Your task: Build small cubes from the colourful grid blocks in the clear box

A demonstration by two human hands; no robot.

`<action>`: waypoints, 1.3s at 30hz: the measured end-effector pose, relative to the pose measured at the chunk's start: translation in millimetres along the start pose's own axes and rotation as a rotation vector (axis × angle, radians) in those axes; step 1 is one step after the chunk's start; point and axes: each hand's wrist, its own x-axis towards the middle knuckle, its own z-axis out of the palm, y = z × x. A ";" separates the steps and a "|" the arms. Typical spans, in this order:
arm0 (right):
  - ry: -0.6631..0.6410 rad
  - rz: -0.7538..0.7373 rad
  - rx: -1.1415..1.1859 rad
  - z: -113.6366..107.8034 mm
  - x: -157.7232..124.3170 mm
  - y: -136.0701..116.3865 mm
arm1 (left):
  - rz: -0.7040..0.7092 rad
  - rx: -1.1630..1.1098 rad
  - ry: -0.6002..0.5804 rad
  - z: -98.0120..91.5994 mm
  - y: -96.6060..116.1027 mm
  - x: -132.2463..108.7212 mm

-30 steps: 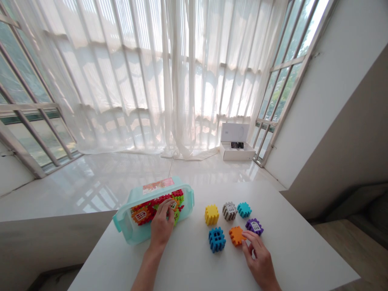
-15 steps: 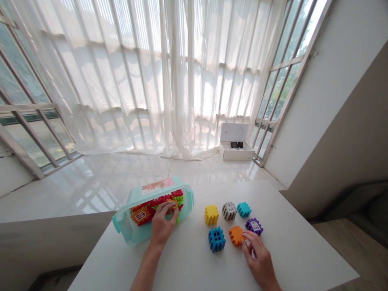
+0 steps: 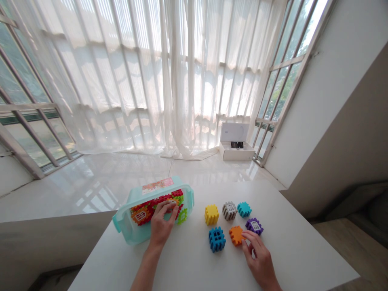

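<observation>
On the white table [image 3: 188,266], a clear teal box [image 3: 142,195] lies on its side at the left, its open mouth toward the person, packed with red, orange and green blocks [image 3: 141,214]. The left hand [image 3: 162,225] curls its fingers over them; if they pinch one, I cannot tell. The right hand [image 3: 260,262], fingers loosely spread, touches the orange cube [image 3: 235,235].

Head-worn view, down over table [image 3: 194,262]

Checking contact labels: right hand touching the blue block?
Apart. Head view: orange block and bare table lie between right hand and blue block.
</observation>
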 end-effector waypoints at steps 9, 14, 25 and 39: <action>0.006 0.000 0.000 0.1 -1.7 1.5 | -0.042 -0.020 0.010 -0.8 1.0 -0.2; 0.020 -0.010 -0.026 -0.9 -3.0 1.9 | -0.177 -0.214 -0.018 7.9 0.3 -5.2; 0.154 -0.054 -0.052 -11.7 0.9 -10.4 | -0.566 -0.598 -0.369 15.1 27.0 -14.4; -0.146 -0.326 0.027 36.1 48.9 -103.4 | -0.618 -0.923 -0.938 20.0 60.1 -34.8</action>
